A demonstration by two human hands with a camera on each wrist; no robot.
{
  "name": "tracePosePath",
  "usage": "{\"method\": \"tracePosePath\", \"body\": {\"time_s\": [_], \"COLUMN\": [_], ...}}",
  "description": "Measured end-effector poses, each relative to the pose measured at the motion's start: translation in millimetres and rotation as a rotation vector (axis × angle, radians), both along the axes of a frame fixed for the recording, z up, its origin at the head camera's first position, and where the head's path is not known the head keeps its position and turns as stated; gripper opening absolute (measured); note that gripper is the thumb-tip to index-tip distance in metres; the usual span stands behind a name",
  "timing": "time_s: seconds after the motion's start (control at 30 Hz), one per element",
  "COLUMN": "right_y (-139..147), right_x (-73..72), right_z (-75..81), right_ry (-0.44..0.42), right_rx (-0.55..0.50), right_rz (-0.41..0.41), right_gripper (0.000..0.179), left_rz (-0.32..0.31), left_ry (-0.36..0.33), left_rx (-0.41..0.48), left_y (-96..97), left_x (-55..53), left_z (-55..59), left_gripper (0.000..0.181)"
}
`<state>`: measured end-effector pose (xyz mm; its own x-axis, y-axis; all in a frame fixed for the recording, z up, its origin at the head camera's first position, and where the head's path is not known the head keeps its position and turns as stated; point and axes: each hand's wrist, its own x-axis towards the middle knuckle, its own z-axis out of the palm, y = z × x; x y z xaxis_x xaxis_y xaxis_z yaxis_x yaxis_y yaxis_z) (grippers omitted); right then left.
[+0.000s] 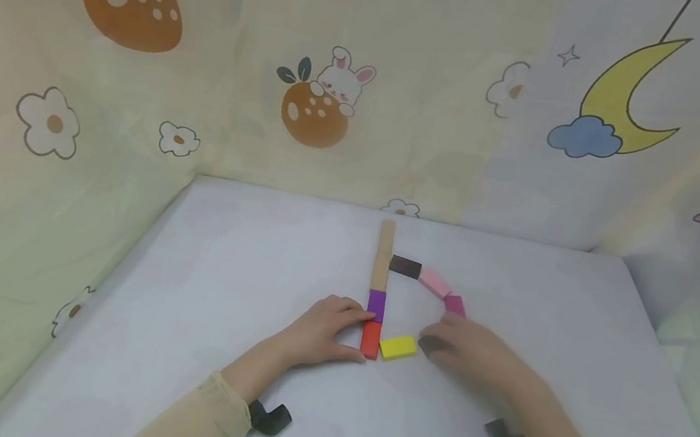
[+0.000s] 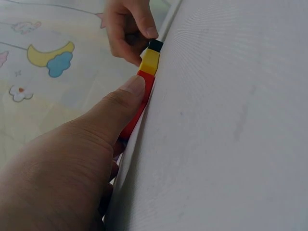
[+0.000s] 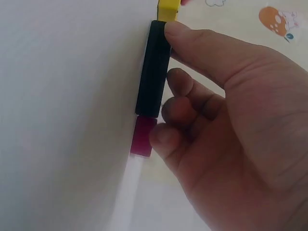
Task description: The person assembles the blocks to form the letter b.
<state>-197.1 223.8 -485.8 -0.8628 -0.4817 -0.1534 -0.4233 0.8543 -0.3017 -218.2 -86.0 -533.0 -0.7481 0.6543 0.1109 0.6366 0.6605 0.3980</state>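
A straight column of flat blocks stands out in the head view, with a purple block (image 1: 376, 303) above a red block (image 1: 370, 341). My left hand (image 1: 319, 332) pinches the red block, thumb at its near end and a fingertip where it meets the purple one. A yellow block (image 1: 398, 347) angles off the red one's right side. My right hand (image 1: 483, 355) holds a black block (image 3: 154, 72) beside the yellow one, thumb on one end. Under the right fingers lies a magenta block (image 1: 456, 305), partly covered; in the right wrist view it touches the black block.
Two tan blocks (image 1: 383, 256) continue the column away from me. A dark brown block (image 1: 405, 267) and a pink block (image 1: 435, 282) curve from it toward the magenta one. All lie on a white table (image 1: 231, 252), backed by a printed cloth (image 1: 393, 132).
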Motion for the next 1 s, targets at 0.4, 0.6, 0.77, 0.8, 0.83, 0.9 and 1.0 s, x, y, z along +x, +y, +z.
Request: {"method": "tracePosePath", "body": {"time_s": [0.4, 0.6, 0.77, 0.8, 0.83, 0.9, 1.0], "right_y": [-8.9, -8.7, -8.1, -8.1, -8.1, -7.9, -5.8], "right_x": [-1.4, -2.5, -0.3, -0.2, -0.1, -0.2, -1.8], "right_z": [-11.0, -15.6, -13.4, -13.2, -13.1, -13.1, -12.3], "right_ry": [-0.011, 0.021, 0.033, 0.033, 0.033, 0.029, -0.018], "right_rx": [-0.005, 0.008, -0.008, -0.011, -0.011, -0.018, -0.054], "right_rz": [-0.033, -0.003, 0.009, 0.011, 0.012, 0.017, -0.018], "right_gripper": [0.041, 0.04, 0.039, 0.039, 0.039, 0.039, 0.04], "left_rz": [-0.001, 0.005, 0.001, 0.0, -0.001, 0.001, 0.002], "left_ry": [0.004, 0.0, 0.005, 0.006, 0.008, 0.008, 0.007], "left_rx": [-0.004, -0.013, -0.011, -0.011, -0.011, -0.014, -0.015], "left_y": [-0.6, -0.3, -0.1, -0.3, -0.3, -0.1, 0.1], "left_x": [0.1, 0.0, -0.5, -0.6, -0.7, -0.8, -0.6], "left_z": [-0.9, -1.1, -2.4, -2.8, -3.0, -3.6, -3.5], "left_gripper": [0.071, 0.071, 0.071, 0.071, 0.071, 0.071, 0.071]}}
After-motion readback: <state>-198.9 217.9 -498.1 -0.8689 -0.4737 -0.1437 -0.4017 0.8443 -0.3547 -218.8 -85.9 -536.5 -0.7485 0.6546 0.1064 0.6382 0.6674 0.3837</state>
